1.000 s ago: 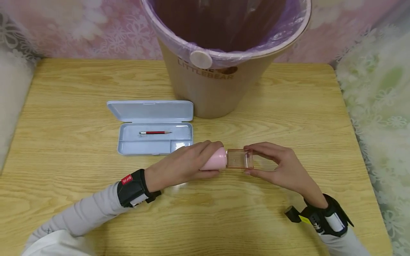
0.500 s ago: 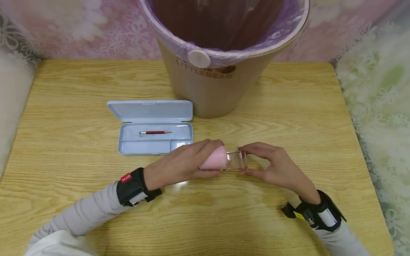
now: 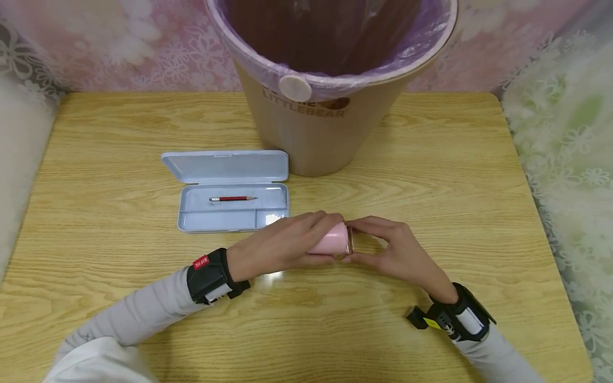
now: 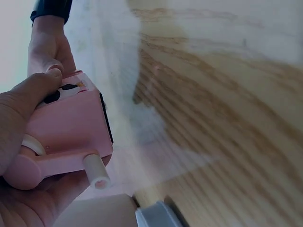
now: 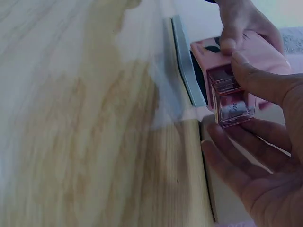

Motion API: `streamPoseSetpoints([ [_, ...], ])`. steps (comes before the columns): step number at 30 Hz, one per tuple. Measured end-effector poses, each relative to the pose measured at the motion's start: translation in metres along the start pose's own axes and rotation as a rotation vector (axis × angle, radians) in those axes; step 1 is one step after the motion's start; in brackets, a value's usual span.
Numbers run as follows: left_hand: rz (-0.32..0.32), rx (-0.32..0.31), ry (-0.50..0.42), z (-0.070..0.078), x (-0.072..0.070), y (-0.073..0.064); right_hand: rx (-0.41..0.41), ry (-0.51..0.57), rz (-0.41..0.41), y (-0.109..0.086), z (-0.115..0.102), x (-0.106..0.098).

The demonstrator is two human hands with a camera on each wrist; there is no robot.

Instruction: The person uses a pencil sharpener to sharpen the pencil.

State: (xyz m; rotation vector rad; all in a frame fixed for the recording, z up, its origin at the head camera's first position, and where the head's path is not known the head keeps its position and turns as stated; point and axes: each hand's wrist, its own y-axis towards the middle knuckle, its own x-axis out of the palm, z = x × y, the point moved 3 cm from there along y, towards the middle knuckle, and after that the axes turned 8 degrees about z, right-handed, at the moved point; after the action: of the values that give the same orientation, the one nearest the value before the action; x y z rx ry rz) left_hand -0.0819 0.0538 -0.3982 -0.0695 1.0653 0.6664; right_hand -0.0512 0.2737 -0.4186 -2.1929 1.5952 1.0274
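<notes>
A pink pencil sharpener (image 3: 332, 240) with a hand crank is held in my left hand (image 3: 282, 244), thumb and fingers around its body. In the left wrist view the crank arm (image 4: 64, 163) with its white knob (image 4: 96, 172) points down near my palm. My right hand (image 3: 395, 252) pinches the end of the clear pinkish shavings drawer (image 5: 232, 106) between thumb and fingers. Most of that drawer sits inside the sharpener; only its outer end sticks out. Just left of the hands lies an open light-blue pencil case (image 3: 217, 219) with a short red-and-black pencil (image 3: 233, 199) in its long compartment.
A tall brown bin (image 3: 311, 141) with a purple liner (image 3: 356, 82) stands at the back of the wooden table (image 3: 445, 159), right beside the pencil case lid (image 3: 227, 166). Patterned pink cloth (image 3: 182, 48) hangs behind the table.
My right hand has moved left, sliding the clear drawer into the sharpener. My left hand keeps its grip and has shifted slightly right. The pencil case and bin stay put.
</notes>
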Motion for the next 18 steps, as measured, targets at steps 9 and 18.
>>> streamPoseSetpoints([
  [9, 0.017, 0.120, 0.250, 0.007, 0.004, 0.004, -0.065, -0.018, 0.005, 0.006, -0.001, 0.013],
  [18, -0.060, 0.078, 0.119, 0.005, 0.000, 0.021, -0.057, -0.070, 0.023, 0.010, 0.005, -0.005],
])
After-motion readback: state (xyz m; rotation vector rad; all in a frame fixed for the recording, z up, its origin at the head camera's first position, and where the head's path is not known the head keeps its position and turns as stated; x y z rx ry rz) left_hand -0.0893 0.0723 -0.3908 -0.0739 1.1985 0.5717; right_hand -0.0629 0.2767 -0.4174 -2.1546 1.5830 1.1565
